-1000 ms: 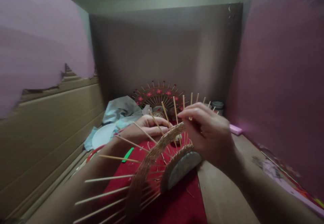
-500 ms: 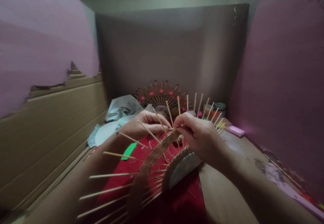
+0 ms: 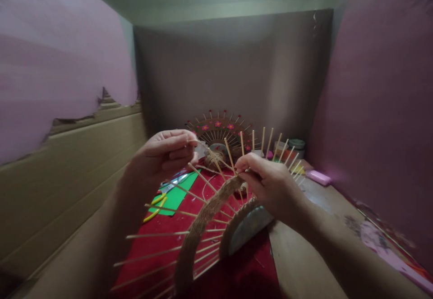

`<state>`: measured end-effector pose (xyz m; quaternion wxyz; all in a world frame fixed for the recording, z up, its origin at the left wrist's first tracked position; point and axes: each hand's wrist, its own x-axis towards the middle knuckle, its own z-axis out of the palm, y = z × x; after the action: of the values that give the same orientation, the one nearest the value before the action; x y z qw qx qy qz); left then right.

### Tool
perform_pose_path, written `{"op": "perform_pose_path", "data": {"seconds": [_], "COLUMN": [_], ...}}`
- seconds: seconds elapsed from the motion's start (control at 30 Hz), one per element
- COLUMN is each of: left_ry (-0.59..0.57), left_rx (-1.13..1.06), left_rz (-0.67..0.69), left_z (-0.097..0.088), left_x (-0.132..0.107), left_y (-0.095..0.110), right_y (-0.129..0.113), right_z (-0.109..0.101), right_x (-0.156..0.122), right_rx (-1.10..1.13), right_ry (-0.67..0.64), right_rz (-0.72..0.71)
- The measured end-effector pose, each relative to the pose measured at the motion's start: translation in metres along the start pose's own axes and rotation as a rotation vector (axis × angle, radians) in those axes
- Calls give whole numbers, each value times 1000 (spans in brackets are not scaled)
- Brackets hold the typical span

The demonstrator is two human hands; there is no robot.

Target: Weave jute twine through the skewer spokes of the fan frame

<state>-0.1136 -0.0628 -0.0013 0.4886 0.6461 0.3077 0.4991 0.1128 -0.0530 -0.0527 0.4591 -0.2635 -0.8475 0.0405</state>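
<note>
A half-round frame of thin wooden sticks (image 3: 158, 235) stands on its edge on a red cloth (image 3: 162, 249), with a woven band of jute twine (image 3: 203, 218) arching across the sticks. My right hand (image 3: 267, 186) is closed in a pinch at the top of that band, between two sticks. My left hand (image 3: 162, 154) is raised up and to the left of the frame, fingers pinched on a strand of twine that runs toward the band. A twine ball (image 3: 216, 157) lies behind the frame.
A finished stick fan with pink flowers (image 3: 216, 130) leans on the back wall. Green paper (image 3: 176, 193), scissors (image 3: 174, 182) and yellow-handled pliers (image 3: 154, 209) lie left of the frame. Small jars (image 3: 296, 144) and a pink block (image 3: 318, 177) sit at right. Cardboard walls close in.
My left hand has lifted off the frame, up and to the left, drawing the twine out. The green paper and tools beneath it now show. My right hand stays pinched at the band's top.
</note>
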Motion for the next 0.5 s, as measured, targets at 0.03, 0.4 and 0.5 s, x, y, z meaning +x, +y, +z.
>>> {"op": "perform_pose_path", "data": {"seconds": [0.03,0.4,0.5], "left_ry": [26,104,93], "left_rx": [-32,-26,-26], "left_rz": [26,47,34], "left_z": [3,14,11], "left_x": [-2,-6,-4], "left_y": [3,10,8], "right_y": [0,-2,-2], "right_z": [0,-1,0], "right_x": [0,1,0], "right_rx": [3,28,31], "right_ry": [-1,-4,-2], "right_rz": [1,23,22]}}
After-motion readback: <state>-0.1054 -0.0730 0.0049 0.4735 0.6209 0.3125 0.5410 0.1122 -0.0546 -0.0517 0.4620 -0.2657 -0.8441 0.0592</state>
